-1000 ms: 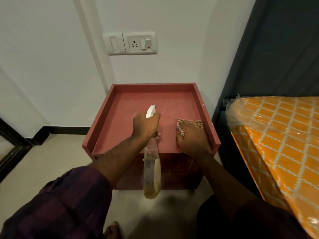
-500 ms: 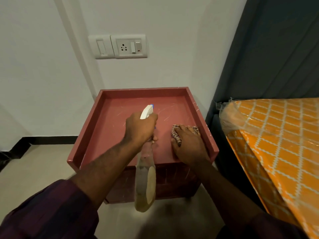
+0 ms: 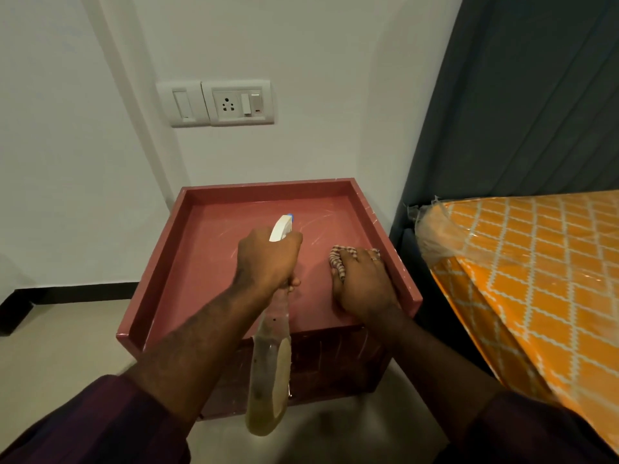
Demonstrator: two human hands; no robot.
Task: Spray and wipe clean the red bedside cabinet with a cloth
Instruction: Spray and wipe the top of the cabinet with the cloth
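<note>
The red bedside cabinet [image 3: 207,262] stands against the white wall, just beside an orange lattice-patterned mattress [image 3: 536,279] wrapped in clear plastic; its top is a shallow tray with a raised rim on the back and both sides, and pale streaks mark the surface. The left hand [image 3: 268,259] grips the neck of a spray bottle [image 3: 268,380], fingers curled round it; the white nozzle [image 3: 281,226] points over the tray towards the wall, and the clear body, part full of yellowish liquid, hangs down in front of the cabinet. The right hand [image 3: 363,283] rests palm down near the tray's right rim, fingers bent over a bunched checked cloth [image 3: 338,259] and pressing it to the surface; a ring [image 3: 375,258] shows on one finger. A switch and socket panel [image 3: 237,102] sits on the wall above.
</note>
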